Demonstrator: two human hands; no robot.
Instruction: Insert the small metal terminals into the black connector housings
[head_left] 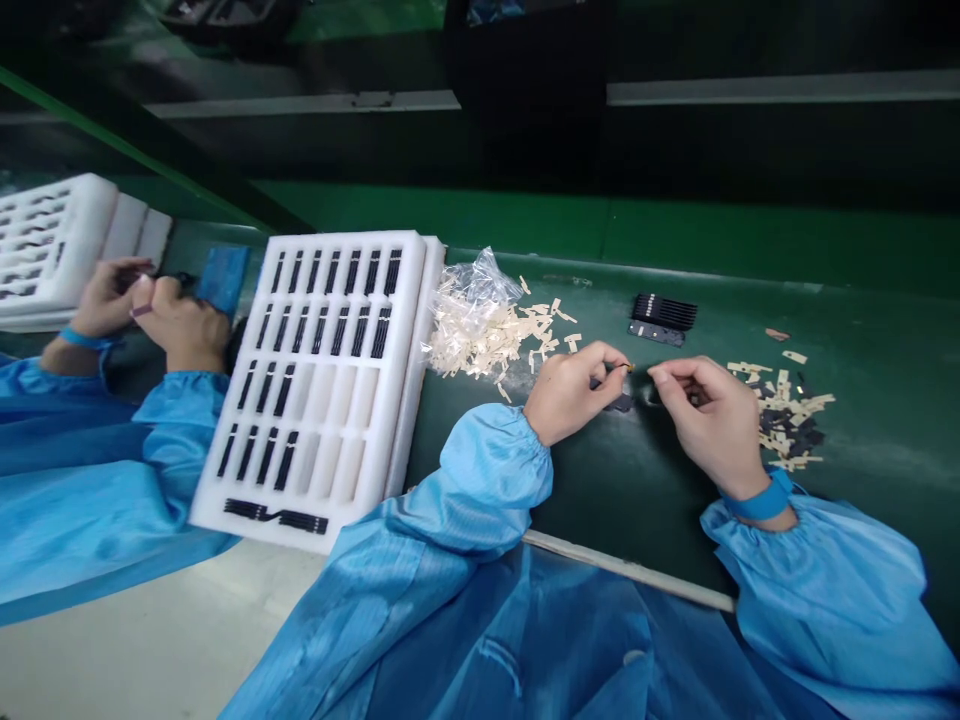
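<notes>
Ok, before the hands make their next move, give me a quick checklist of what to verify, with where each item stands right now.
1. Left hand grips the small dark part: ok.
2. Right hand has its fingertips pinched close to that part: ok. What they pinch: cannot tell.
3. Unfilled slots in the foam tray: ok, several at the lower right.
4. Cream pieces lie loose by the bag, near the left hand: ok.
5. Co-worker's hands are left of the tray, not over it: ok.
</notes>
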